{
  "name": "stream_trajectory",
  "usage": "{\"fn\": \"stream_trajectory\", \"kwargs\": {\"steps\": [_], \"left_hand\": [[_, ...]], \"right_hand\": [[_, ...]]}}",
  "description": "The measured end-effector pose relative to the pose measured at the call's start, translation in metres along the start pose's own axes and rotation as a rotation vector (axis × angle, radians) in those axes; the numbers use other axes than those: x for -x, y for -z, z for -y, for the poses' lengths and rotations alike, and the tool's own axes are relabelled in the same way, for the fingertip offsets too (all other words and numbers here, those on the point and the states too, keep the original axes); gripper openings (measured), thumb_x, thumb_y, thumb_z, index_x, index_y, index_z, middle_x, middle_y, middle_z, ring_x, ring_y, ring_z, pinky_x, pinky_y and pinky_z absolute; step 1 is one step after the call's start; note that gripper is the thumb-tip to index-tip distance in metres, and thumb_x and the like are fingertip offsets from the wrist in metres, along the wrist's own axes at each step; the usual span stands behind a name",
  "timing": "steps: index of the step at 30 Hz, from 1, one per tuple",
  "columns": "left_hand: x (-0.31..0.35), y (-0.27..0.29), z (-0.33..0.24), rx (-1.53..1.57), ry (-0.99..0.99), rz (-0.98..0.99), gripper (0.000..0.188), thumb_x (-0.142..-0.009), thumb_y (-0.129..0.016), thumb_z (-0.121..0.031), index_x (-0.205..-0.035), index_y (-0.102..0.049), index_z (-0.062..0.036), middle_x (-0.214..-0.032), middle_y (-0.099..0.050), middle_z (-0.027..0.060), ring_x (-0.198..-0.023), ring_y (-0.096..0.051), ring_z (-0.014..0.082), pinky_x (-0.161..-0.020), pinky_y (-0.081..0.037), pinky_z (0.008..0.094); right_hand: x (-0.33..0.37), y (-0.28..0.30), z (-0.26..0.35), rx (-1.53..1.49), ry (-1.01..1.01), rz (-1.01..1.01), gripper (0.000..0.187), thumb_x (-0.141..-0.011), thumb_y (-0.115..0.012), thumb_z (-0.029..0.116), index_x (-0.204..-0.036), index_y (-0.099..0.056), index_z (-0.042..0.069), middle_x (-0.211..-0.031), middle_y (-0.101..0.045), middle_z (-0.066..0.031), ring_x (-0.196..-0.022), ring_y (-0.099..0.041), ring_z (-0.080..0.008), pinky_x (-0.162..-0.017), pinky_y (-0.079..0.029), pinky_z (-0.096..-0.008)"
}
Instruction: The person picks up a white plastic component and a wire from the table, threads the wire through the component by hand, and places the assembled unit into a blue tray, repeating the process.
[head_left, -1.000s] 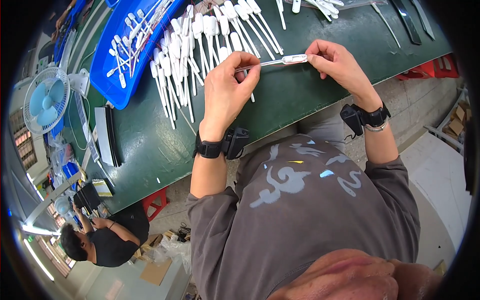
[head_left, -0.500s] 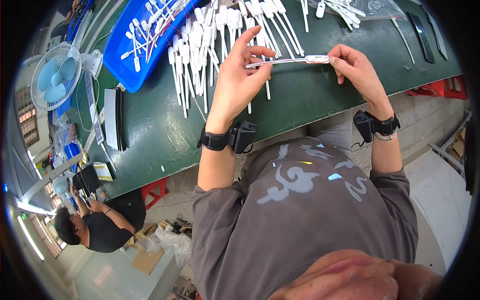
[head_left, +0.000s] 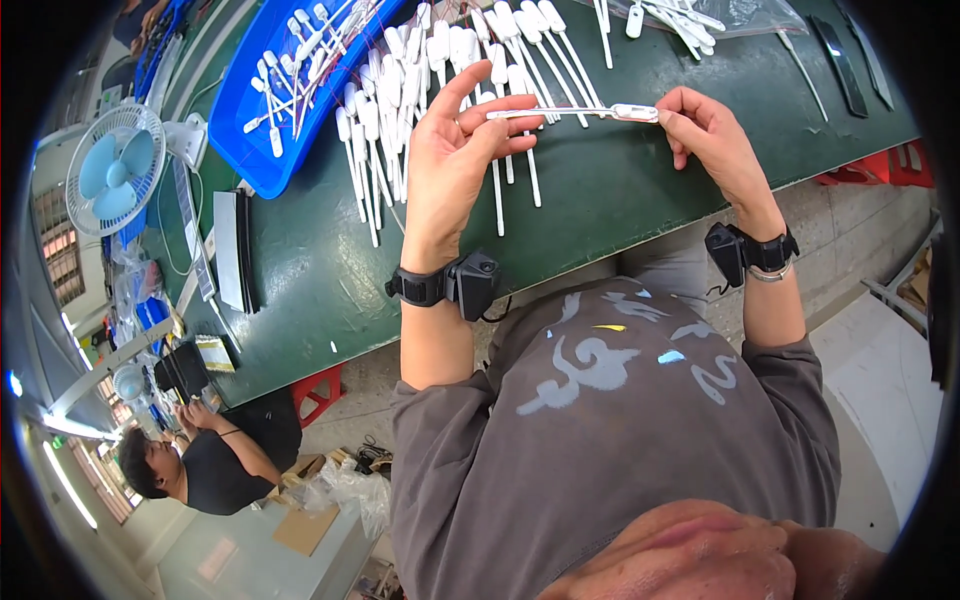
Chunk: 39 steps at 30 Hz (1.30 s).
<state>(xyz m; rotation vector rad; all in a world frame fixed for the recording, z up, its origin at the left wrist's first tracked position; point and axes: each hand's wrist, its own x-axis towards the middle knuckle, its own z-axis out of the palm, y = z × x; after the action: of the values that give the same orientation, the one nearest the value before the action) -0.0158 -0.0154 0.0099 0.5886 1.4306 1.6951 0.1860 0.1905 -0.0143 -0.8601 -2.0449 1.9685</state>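
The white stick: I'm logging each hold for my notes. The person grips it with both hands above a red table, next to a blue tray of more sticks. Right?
Not quite: the table is dark green, not red, as the head view shows. The left hand and right hand do hold the white stick between them, with the blue tray nearby.

Place: factory assembly workshop
Signs: long green workbench (head_left: 620,190), blue tray (head_left: 255,150) of identical white parts (head_left: 400,90), desk fan (head_left: 115,170), co-worker (head_left: 200,465) seated nearby
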Motion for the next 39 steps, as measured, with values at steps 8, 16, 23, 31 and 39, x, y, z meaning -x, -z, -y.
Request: {"fn": "stream_trajectory", "kwargs": {"steps": [8, 16, 23, 31, 39], "left_hand": [[-0.004, 0.001, 0.001, 0.025, 0.097, -0.047, 0.054, -0.091, -0.054, 0.000, -0.142, -0.041, 0.0097, -0.113, -0.069, 0.0257, -0.097, -0.073, 0.0272, -0.082, -0.061, 0.0326], [-0.006, -0.004, 0.007, -0.016, 0.107, -0.073, 0.037, -0.094, -0.055, -0.005, -0.128, -0.059, 0.0087, -0.107, -0.071, 0.0193, -0.089, -0.072, 0.0201, -0.078, -0.059, 0.0297], [-0.007, 0.003, -0.002, -0.497, 0.127, 0.144, 0.026, -0.099, -0.063, -0.020, -0.109, -0.073, 0.0020, -0.089, -0.073, 0.0067, -0.073, -0.063, 0.0075, -0.066, -0.051, 0.0214], [-0.019, -0.003, -0.004, -0.436, 0.353, 0.314, 0.025, -0.099, -0.064, -0.022, -0.106, -0.075, -0.0001, -0.080, -0.072, 0.0012, -0.065, -0.060, 0.0029, -0.059, -0.048, 0.0183], [-0.019, -0.011, 0.006, -0.579, 0.231, 0.352, 0.025, -0.098, -0.064, -0.022, -0.108, -0.074, -0.0001, -0.078, -0.072, 0.0035, -0.065, -0.064, 0.0089, -0.059, -0.050, 0.0241]], "right_hand": [[0.002, -0.002, -0.001, 0.020, 0.022, 0.006, 0.018, -0.099, -0.060, 0.022, -0.099, -0.061, 0.005, -0.074, -0.052, 0.0056, -0.062, -0.048, -0.0019, -0.058, -0.040, -0.0186], [0.004, -0.007, -0.001, 0.071, 0.042, -0.033, 0.017, -0.099, -0.060, 0.021, -0.099, -0.062, 0.004, -0.077, -0.053, 0.0062, -0.062, -0.047, -0.0014, -0.058, -0.038, -0.0183], [0.005, -0.007, 0.000, 0.106, 0.048, 0.008, 0.016, -0.099, -0.059, 0.020, -0.098, -0.062, 0.005, -0.078, -0.052, 0.0071, -0.065, -0.045, -0.0016, -0.059, -0.038, -0.0193], [0.008, -0.008, 0.003, 0.143, 0.046, 0.024, 0.015, -0.098, -0.058, 0.021, -0.096, -0.061, 0.006, -0.078, -0.050, 0.0076, -0.066, -0.044, -0.0016, -0.060, -0.038, -0.0197], [0.007, -0.007, 0.003, 0.148, 0.047, 0.038, 0.018, -0.098, -0.059, 0.023, -0.095, -0.061, 0.005, -0.076, -0.050, 0.0075, -0.065, -0.044, -0.0018, -0.059, -0.038, -0.0197]]}}
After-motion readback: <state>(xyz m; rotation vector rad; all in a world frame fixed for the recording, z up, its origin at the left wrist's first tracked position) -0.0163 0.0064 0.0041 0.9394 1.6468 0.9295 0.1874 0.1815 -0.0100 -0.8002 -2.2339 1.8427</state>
